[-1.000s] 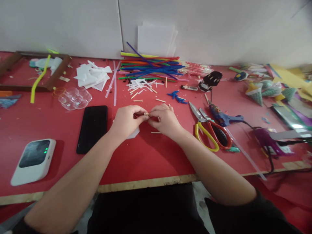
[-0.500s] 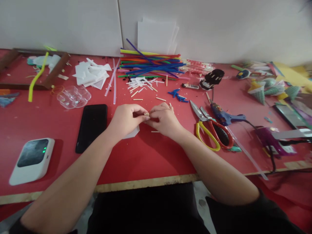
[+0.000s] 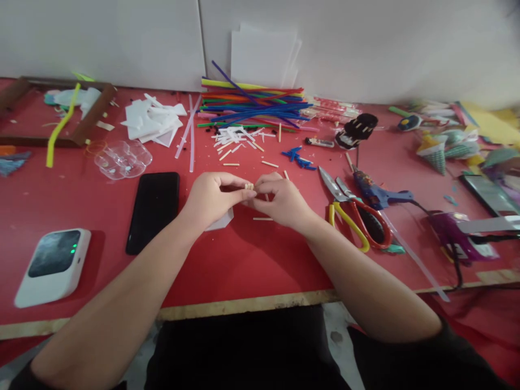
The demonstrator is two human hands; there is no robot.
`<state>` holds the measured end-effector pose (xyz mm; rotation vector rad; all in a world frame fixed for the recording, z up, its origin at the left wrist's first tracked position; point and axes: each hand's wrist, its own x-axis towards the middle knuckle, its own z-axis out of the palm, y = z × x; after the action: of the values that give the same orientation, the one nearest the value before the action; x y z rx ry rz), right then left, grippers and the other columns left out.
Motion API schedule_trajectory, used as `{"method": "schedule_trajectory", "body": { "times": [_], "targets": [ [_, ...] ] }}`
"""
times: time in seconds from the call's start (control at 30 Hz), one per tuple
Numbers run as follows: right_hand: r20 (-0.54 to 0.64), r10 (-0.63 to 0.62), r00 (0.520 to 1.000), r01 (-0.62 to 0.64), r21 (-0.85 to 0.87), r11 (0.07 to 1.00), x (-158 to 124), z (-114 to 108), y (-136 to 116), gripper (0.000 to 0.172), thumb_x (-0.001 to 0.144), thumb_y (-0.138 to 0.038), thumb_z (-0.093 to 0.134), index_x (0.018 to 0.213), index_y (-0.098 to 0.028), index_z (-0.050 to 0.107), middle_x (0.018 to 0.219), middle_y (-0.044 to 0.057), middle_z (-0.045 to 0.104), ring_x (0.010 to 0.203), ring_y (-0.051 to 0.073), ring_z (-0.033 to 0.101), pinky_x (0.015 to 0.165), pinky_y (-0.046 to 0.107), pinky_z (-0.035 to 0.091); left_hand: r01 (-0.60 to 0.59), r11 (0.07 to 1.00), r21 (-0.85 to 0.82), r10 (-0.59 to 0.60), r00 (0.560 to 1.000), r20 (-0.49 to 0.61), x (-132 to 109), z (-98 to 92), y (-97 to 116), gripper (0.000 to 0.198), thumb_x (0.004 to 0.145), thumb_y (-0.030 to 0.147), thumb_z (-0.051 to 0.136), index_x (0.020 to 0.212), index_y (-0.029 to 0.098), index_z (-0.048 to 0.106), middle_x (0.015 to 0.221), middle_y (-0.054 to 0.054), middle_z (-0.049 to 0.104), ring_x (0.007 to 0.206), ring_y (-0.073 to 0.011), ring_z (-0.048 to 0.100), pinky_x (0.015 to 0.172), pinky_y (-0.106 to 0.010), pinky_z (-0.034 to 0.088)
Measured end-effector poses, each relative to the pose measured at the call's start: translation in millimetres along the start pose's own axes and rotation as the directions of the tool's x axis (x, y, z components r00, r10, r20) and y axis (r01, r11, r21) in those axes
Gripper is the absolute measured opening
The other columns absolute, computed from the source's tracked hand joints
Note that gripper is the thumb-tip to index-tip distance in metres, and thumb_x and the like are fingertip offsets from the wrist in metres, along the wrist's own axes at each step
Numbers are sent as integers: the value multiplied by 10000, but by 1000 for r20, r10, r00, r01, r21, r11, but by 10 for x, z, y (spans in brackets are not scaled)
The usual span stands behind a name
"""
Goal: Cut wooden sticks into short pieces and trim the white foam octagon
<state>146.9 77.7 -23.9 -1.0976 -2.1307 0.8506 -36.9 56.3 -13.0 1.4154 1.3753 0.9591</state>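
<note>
My left hand [image 3: 211,197] and my right hand [image 3: 280,200] meet at the middle of the red table [image 3: 244,260]. Both pinch a small bundle of short wooden sticks [image 3: 248,186] between their fingertips, held just above the tabletop. A white scrap [image 3: 221,221] lies under my left hand. One loose stick [image 3: 262,219] lies on the table below my right hand. More cut sticks and white bits [image 3: 238,142] are scattered a little farther back.
A black phone [image 3: 153,210] and a white device with a green light [image 3: 52,266] lie left. Scissors [image 3: 351,214] and a blue glue gun [image 3: 376,192] lie right. Coloured straws [image 3: 252,103], white foam pieces [image 3: 152,119] and a clear plastic tray [image 3: 122,160] sit behind.
Both hands stay pinched on the stick bundle and have shifted slightly up and right; the view has drifted a little.
</note>
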Motion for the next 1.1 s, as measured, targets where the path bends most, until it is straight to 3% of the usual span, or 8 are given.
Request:
{"method": "schedule_trajectory", "body": {
  "times": [0.23,0.43,0.6,0.7,0.8,0.9,1.0,1.1],
  "targets": [
    [146,179,973,-218,326,920,-70,-117,-170,290,750,-447,799,672,-188,693,672,-22,542,666,128,470,651,317,400,153,944,-294,-112,982,152,-46,29,138,340,623,451,895,781,179,765,786,-52,780,724,-202,716,607,-291,553],
    [252,283,925,-369,432,823,-76,-107,-145,371,677,-529,830,717,-186,696,712,-16,553,649,128,472,609,314,402,143,957,-251,-107,983,151,-46,48,117,313,696,439,849,836,173,761,821,-59,785,748,-199,722,636,-298,566],
    [9,93,996,-93,33,995,-76,-55,-75,173,810,-281,723,660,-202,688,697,5,581,733,164,491,735,342,416,-72,997,23,70,995,71,-11,44,23,188,756,354,799,840,191,761,822,-38,780,751,-185,709,692,-289,551],
    [-71,-56,996,38,-233,972,-58,10,-1,149,835,-197,687,689,-206,711,789,38,680,807,191,507,835,365,405,-209,962,173,203,978,51,20,56,-40,80,784,263,765,835,203,750,849,-22,773,781,-170,698,742,-276,538],
    [13,-74,997,74,-284,956,-35,10,51,160,856,-240,692,702,-203,714,799,40,699,782,187,528,854,373,400,-280,920,275,275,960,55,38,66,-90,47,797,227,753,838,207,745,862,-19,764,790,-163,689,732,-258,525],
    [75,-82,994,99,-263,960,-27,-136,72,141,855,-169,624,911,-215,745,864,38,719,845,202,587,876,371,409,-302,887,349,302,952,56,37,74,-120,51,823,242,739,864,214,748,865,-23,756,757,-158,679,703,-254,521],
    [-72,-47,996,24,-299,954,-35,-362,103,327,831,-95,527,1066,-210,725,943,56,732,934,228,623,882,374,425,-317,863,395,324,945,50,26,85,-132,60,833,259,744,881,226,757,874,-24,757,744,-156,674,702,-256,523],
    [-186,14,982,-83,-369,926,-40,-496,151,223,818,-128,543,919,-198,729,940,81,726,924,254,625,872,408,432,-324,853,408,330,942,57,20,90,-138,58,841,263,741,886,235,764,903,-27,770,794,-166,690,733,-260,532]
  ]
}}
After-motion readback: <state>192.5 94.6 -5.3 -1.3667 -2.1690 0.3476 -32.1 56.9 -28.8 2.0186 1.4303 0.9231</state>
